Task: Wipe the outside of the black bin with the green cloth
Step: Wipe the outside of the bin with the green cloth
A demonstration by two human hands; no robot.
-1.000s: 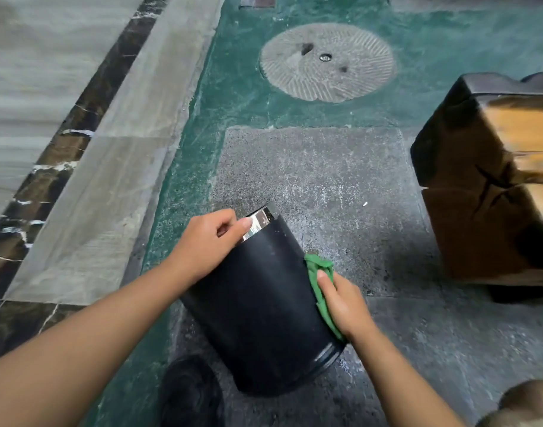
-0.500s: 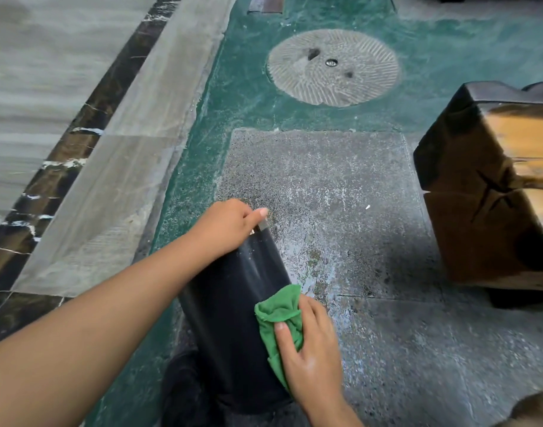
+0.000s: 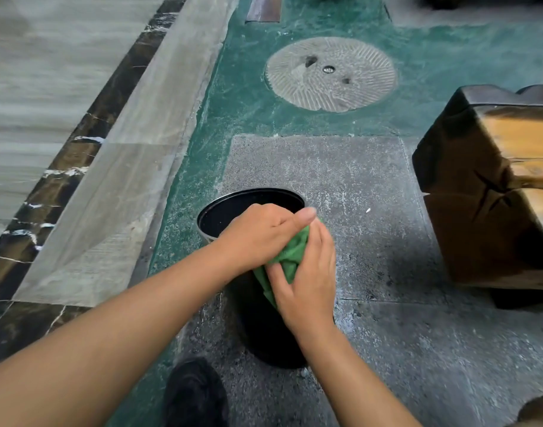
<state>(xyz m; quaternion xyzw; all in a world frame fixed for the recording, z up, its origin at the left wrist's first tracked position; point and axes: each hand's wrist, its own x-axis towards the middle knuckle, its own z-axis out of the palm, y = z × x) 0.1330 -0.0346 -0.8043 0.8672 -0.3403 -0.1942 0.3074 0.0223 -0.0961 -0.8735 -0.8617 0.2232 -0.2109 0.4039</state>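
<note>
Two bare hands meet over the round black plastic bin (image 3: 233,211), which stands upright on the grey speckled stone floor (image 3: 341,167), its open mouth up. The left hand (image 3: 258,235) curls over the near rim, fingers closed on the bunched green cloth (image 3: 290,257). The right hand (image 3: 307,282) also grips the cloth, against the bin's outer wall. A dark wooden block (image 3: 485,192) sits well apart, right.

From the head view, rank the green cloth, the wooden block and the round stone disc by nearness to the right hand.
From the right hand:
1. Green cloth, in its grip, over the black bin.
2. Wooden block, to the right.
3. Round stone disc, far ahead.
</note>
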